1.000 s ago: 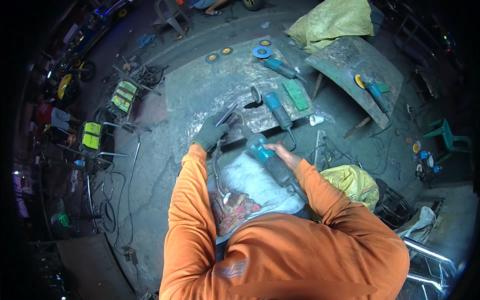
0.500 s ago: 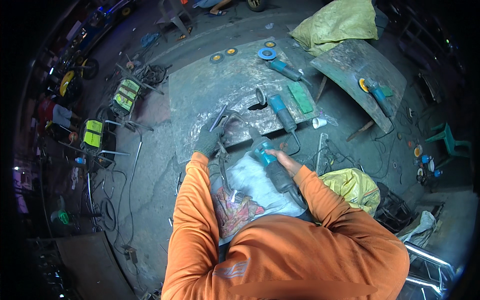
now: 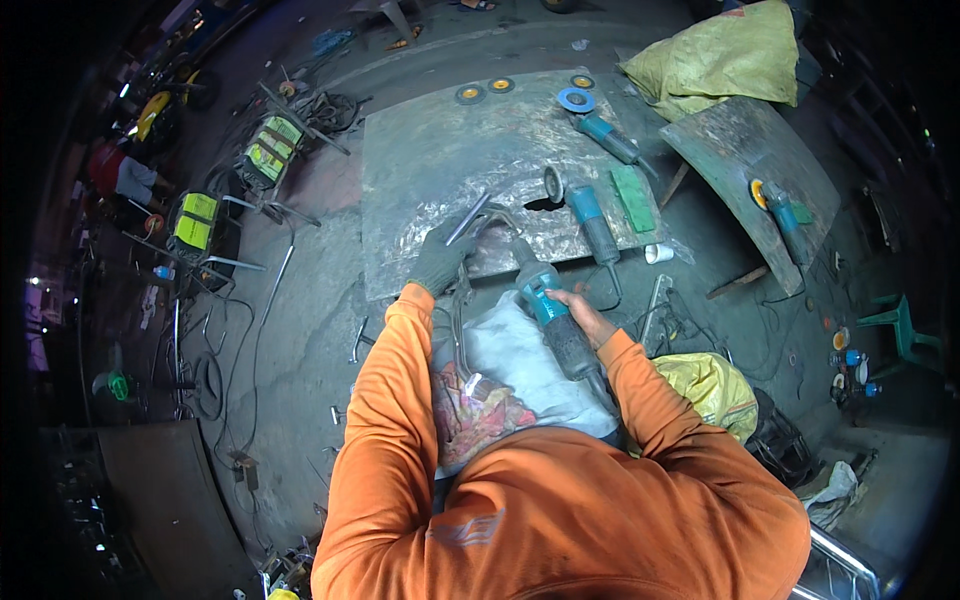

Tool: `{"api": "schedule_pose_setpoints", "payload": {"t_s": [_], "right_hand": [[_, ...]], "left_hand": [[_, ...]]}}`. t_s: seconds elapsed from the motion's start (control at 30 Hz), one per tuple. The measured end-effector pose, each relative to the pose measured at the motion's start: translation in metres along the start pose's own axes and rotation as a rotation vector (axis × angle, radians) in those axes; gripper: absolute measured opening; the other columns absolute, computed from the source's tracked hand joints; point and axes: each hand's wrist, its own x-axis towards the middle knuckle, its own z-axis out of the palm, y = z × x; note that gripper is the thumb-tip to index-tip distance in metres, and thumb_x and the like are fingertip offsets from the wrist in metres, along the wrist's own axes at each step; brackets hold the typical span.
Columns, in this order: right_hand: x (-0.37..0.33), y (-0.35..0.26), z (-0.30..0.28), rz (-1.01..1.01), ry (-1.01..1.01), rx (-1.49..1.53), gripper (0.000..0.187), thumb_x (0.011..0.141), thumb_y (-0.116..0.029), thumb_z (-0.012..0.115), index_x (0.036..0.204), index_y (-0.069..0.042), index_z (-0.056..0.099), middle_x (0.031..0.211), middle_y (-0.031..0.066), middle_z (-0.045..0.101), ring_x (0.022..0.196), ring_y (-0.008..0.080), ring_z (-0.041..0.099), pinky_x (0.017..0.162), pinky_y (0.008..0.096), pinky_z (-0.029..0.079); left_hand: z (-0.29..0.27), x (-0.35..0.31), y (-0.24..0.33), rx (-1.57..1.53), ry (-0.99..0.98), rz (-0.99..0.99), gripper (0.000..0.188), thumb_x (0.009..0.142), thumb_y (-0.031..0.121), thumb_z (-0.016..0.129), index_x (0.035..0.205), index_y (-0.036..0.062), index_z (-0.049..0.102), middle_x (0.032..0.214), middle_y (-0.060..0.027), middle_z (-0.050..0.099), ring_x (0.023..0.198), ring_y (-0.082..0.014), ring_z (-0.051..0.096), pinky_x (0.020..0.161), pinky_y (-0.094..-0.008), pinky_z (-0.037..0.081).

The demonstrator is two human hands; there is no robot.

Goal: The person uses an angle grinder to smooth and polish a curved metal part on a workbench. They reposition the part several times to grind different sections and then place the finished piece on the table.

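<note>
Just left of frame center, the gloved left hand point(image 3: 436, 260) is holding a bent metal tube point(image 3: 468, 219), fingers wrapping around it. Tube is spanning from the near edge of the surface point(image 3: 420, 150) down to the patterned rag point(image 3: 482, 415), lower center. Just right of center, the bare right hand point(image 3: 585, 315) is gripping a teal-and-black power tool point(image 3: 562, 328). Its thumb is lying on the housing; the other fingers are hiding behind the tool, so can't tell how they're closing. Nose is pointing up-left, ending just beside the tube's curved part. Can't tell if it's touching or running.

Pale pad point(image 3: 510, 340) is lying below the tool. Right side of the surface is carrying 2 more units: a grinder with a cup-shaped wheel point(image 3: 592, 225) and a grinder with a blue disc point(image 3: 608, 138), plus a green block point(image 3: 632, 198).

My take on doing this well: left hand should be clamping close to the contact spot but clear of the nose. Tube should be bracing against something firm, not floating. Right forearm should be steadying the tool, pressure going on lightly, nose sweeping along the curve rather than dwelling. Loose rag should be sitting well apart from the nose. Bare right hand is looking like the weak point.
</note>
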Motion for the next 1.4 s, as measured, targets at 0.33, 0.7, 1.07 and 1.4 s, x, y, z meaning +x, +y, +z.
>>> {"api": "schedule_pose_setpoints", "payload": {"t_s": [0.33,0.7,1.07,1.4], "right_hand": [[-0.008,-0.018,0.008,0.199,-0.178,-0.088,0.072,0.092,-0.049,0.068,0.137,0.001,0.045,0.092,0.0167,0.067,0.068,0.0241,0.068,0.06,0.0367,0.059],[0.014,-0.018,0.034,0.222,-0.251,-0.12,0.057,0.095,-0.042,0.066,0.128,0.003,0.052,0.094,0.0139,0.065,0.069,0.0213,0.069,0.058,0.0353,0.059],[0.019,-0.042,0.035,0.118,-0.249,-0.473,0.063,0.094,-0.048,0.064,0.132,0.003,0.056,0.113,0.0152,0.063,0.096,0.0226,0.065,0.085,0.035,0.054],[0.055,-0.033,0.016,-0.25,-0.208,-0.99,0.081,0.085,-0.057,0.069,0.127,0.011,0.061,0.126,0.0266,0.064,0.118,0.033,0.06,0.104,0.04,0.043]], "left_hand": [[-0.042,0.064,0.035,0.491,-0.179,0.265,0.051,0.087,0.033,0.074,0.13,0.0044,0.067,0.118,-0.0144,0.072,0.104,-0.0243,0.068,0.094,-0.0352,0.052],[-0.064,0.066,0.021,0.574,-0.125,0.201,0.044,0.088,0.028,0.068,0.125,0.0036,0.07,0.111,-0.0163,0.074,0.101,-0.0241,0.069,0.091,-0.0357,0.052],[-0.092,0.01,0.022,0.87,-0.199,0.046,0.037,0.081,0.017,0.07,0.116,0.007,0.074,0.109,-0.0135,0.076,0.097,-0.0236,0.07,0.092,-0.0342,0.053],[-0.065,0.037,0.046,1.247,-0.337,0.073,0.034,0.079,0.017,0.065,0.111,0.0196,0.077,0.112,-0.0139,0.075,0.103,-0.0343,0.071,0.088,-0.0444,0.054]]}}
